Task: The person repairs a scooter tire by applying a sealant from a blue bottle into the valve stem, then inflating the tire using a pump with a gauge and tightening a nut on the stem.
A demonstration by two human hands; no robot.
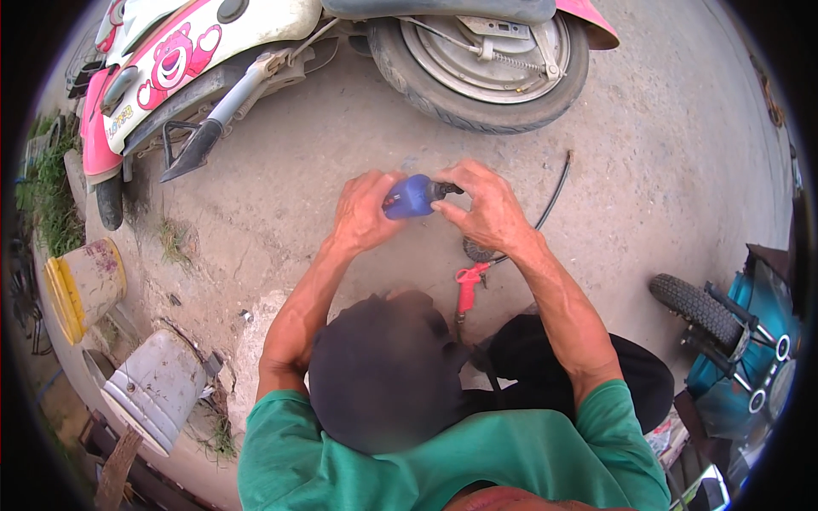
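A small blue translucent bottle (411, 197) with a black top (445, 188) is held up over the concrete, tilted on its side between my hands. My left hand (366, 209) wraps round its base end. The fingers and thumb of my right hand (484, 208) pinch about the black top at the other end. Below the bottle, on the ground between my forearms, lies a red air blow gun (467, 288). A black hose (557, 189) runs from near the gun, passing behind my right forearm. A small dark round thing (478, 249) is partly hidden by that forearm.
Ahead stands a white and pink scooter (136, 102) with its kickstand (209, 128) and large wheel (490, 115). Two dirty buckets, one yellow-rimmed (89, 285) and one whitish (158, 387), are at left. To the right sits a teal vehicle (724, 341) with a knobbly tyre (694, 307).
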